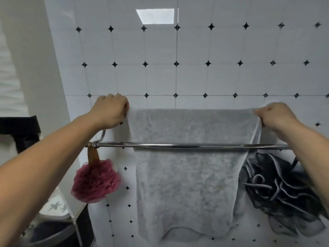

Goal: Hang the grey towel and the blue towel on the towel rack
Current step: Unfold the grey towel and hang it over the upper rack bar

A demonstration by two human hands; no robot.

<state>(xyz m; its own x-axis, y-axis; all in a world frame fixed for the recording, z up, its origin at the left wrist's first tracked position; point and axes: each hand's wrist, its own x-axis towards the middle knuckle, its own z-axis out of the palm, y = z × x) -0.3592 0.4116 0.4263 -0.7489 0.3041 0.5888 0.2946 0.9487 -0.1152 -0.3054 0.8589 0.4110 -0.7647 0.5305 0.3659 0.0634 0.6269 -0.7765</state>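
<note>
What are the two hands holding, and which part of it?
Both hold the fluffy grey towel at its top edge: the left hand grips the left corner, the right hand the right corner.

We're looking into a home bathroom: glossy white wall tiles (pixel 160 77) are running behind a chrome towel rack (pixel 178 145), a grey towel (pixel 187 184) is hanging there, and a pink bath sponge (pixel 96 180) and a dark bath sponge (pixel 281 191) are dangling at its ends.

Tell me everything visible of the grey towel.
The towel is pale grey, plush terry by its look, spread flat and hanging before the tiled wall. The left hand and right hand grip its top corners. The chrome bar crosses in front of it; its lower edge hangs free, curved. It hangs between a pink puff and a dark puff.
</note>
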